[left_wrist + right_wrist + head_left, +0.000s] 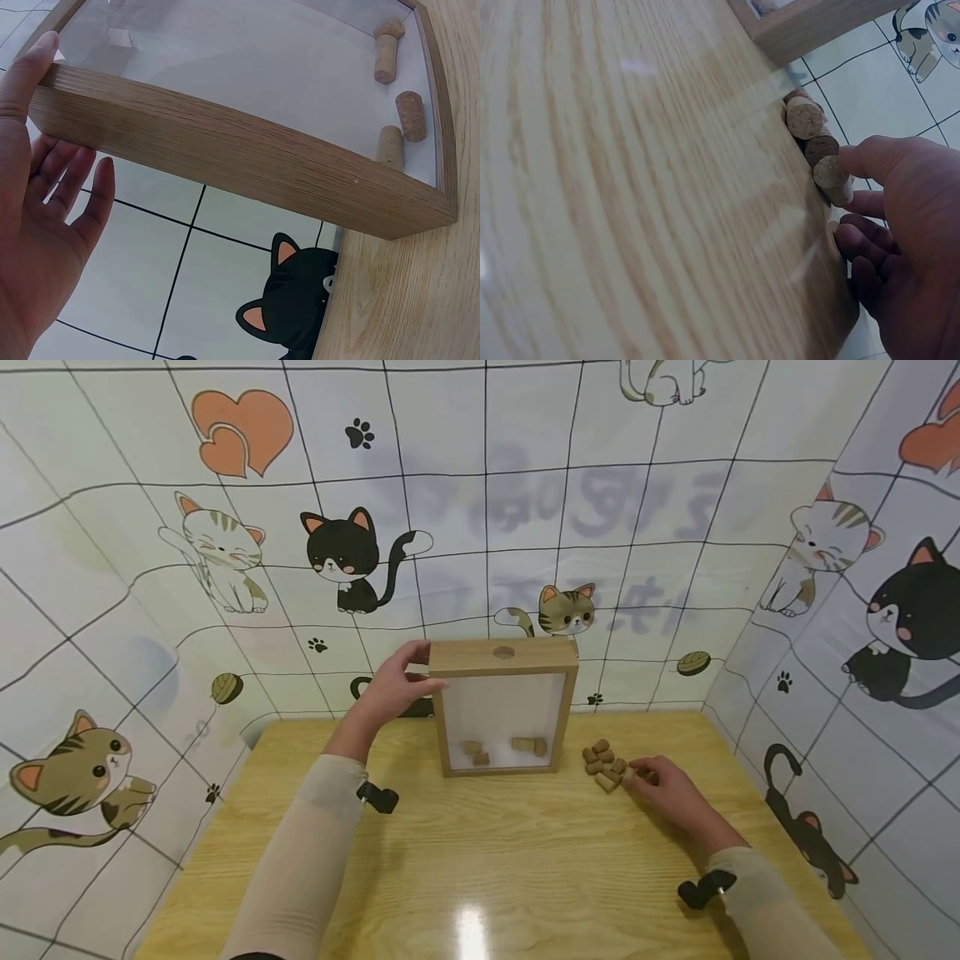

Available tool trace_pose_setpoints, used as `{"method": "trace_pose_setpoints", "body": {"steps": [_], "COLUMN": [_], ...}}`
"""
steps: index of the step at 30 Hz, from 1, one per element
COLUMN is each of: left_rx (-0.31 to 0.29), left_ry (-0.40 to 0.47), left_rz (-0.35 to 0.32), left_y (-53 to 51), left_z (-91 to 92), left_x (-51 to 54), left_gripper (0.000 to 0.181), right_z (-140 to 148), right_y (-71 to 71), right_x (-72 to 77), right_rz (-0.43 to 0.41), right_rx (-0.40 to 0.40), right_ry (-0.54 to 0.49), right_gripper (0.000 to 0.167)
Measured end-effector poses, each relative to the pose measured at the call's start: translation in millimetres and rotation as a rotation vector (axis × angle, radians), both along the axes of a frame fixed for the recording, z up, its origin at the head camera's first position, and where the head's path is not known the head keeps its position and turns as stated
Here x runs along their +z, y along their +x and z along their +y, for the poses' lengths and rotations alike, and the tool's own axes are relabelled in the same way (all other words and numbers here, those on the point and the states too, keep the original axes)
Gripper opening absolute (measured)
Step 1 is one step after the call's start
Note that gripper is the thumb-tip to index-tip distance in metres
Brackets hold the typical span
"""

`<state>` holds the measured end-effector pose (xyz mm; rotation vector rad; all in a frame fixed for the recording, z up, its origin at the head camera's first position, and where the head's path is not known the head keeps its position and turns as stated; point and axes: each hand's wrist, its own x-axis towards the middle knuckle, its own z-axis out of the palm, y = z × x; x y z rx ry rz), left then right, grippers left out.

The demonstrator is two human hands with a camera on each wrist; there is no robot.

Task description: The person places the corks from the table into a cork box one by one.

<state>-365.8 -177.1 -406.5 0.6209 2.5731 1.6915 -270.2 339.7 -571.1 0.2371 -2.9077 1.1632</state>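
A shallow wooden box (504,657) with a clear front and a round hole in its top stands upright on the table. Several corks (522,744) lie inside along its bottom. My left hand (397,683) grips the box's upper left corner, thumb on the front edge; in the left wrist view, the fingers of this hand (52,202) reach behind the frame. To the right of the box, a small pile of corks (592,757) lies on the table. At its near right side, my right hand (667,789) pinches a cork (831,180) between thumb and index finger, its other fingers curled.
The light wooden table (480,852) carries the box near its back edge. A white sheet (480,527) with grid lines and cartoon cats hangs behind and along both sides.
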Motion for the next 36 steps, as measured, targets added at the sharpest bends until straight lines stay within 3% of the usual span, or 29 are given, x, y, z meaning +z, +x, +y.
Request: {"method": "trace_pose_setpoints", "body": {"steps": [9, 19, 27, 36], "left_rx": [-0.002, -0.006, -0.013, -0.011], "left_ry": [-0.002, -0.002, 0.014, 0.018], "left_rz": [-0.001, 0.009, -0.002, -0.006], "left_y": [-0.5, -1.4, -0.4, -0.2], "left_z": [-0.2, -1.2, -0.4, -0.7], "left_x": [-0.6, -1.0, -1.1, -1.0], "left_gripper": [0.082, 0.084, 0.083, 0.082], "right_z": [-0.1, 1.0, 2.2, -2.0], "right_y": [-1.1, -3.4, 0.5, 4.3], "right_x": [-7.6, -10.5, -9.2, 9.4], "right_rz": [0.02, -0.026, 0.011, 0.024], "right_rx": [-0.026, -0.056, -0.056, -0.079], "right_ry": [-0.004, -0.078, -0.118, -0.283], "right_gripper": [0.046, 0.037, 0.038, 0.045]}}
